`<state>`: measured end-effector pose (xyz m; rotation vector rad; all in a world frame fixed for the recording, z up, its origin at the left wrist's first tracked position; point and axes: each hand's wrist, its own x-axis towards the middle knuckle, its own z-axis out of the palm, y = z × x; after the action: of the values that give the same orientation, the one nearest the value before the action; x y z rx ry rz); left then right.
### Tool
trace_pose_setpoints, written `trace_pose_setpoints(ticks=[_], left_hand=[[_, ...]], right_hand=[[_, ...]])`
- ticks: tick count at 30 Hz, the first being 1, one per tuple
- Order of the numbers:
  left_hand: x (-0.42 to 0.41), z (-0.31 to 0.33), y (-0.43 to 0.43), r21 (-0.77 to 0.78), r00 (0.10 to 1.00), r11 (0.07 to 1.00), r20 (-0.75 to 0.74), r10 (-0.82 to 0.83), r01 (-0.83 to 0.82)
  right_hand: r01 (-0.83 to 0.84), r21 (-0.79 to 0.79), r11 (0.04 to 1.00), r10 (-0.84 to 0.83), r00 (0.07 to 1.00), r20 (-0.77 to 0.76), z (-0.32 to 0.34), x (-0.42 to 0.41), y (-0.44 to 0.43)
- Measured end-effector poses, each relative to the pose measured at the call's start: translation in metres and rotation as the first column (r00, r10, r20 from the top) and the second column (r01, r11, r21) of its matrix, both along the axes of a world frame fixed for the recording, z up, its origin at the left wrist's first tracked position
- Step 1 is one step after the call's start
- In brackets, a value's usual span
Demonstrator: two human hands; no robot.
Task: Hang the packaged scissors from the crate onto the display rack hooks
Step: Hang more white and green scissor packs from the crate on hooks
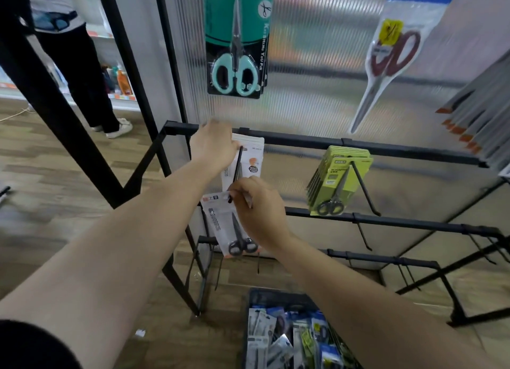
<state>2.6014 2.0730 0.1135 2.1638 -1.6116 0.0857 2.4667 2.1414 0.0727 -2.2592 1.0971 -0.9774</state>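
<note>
On the rack bar, 1 pack hangs left of a stack; the crate sits on the floor below, in front.

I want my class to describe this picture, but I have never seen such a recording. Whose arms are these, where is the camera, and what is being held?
There is only one picture. It comes from a wide-angle camera worn on a person's head, looking forward and down, so the two bare arms are the wearer's own. No machine is involved. The right hand pinches the top of a white scissors pack at the tip of a black hook on the display rack. The left hand is at the hook's far end, against the hung white packs; its fingers are hidden. On the floor below stands a crate with more packs. Green packs hang on a neighbouring hook.
</note>
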Motion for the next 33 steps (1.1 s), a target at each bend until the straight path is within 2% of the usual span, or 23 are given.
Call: trace_pose_setpoints(ticks=[4,8,12,14,20,24,28,31,33], left_hand=[[0.012,-0.012,0.01,-0.051,0.998,0.998,-0.044,0.04,-0.042],[0.031,-0.024,0.035,-0.045,0.994,0.995,-0.066,0.091,-0.094],[0.042,-0.036,0.059,0.039,0.977,0.98,-0.071,0.199,-0.197],[0.039,-0.047,0.069,0.095,0.978,0.98,-0.1,0.183,-0.173],[0.016,-0.089,0.079,0.253,0.985,0.967,-0.173,0.028,0.017],[-0.008,-0.105,0.079,0.26,0.977,0.958,-0.203,-0.068,0.121],[-0.042,-0.122,0.086,0.333,0.983,0.937,-0.177,-0.044,0.102],[-0.071,-0.154,0.098,0.43,0.986,0.898,-0.164,-0.029,0.098],[-0.093,-0.186,0.107,0.465,0.986,0.879,-0.164,-0.037,0.111]], right_hand=[[0.068,-0.028,0.997,-0.067,0.997,0.037,-0.009,0.013,-0.014],[0.097,0.027,0.995,-0.1,0.98,0.171,-0.01,0.018,-0.032],[0.251,0.065,0.966,-0.259,0.946,0.193,-0.017,0.026,-0.065],[0.342,0.084,0.936,-0.352,0.921,0.17,-0.015,0.03,-0.079],[0.467,0.11,0.878,-0.477,0.874,0.098,-0.01,0.042,-0.096],[0.547,0.264,0.794,-0.584,0.808,0.083,-0.023,0.025,-0.087],[0.5,0.3,0.812,-0.512,0.858,-0.045,-0.056,-0.027,-0.063],[0.413,0.365,0.834,-0.385,0.911,-0.151,-0.103,-0.08,-0.038],[0.409,0.35,0.843,-0.338,0.908,-0.246,-0.142,-0.121,-0.018]])
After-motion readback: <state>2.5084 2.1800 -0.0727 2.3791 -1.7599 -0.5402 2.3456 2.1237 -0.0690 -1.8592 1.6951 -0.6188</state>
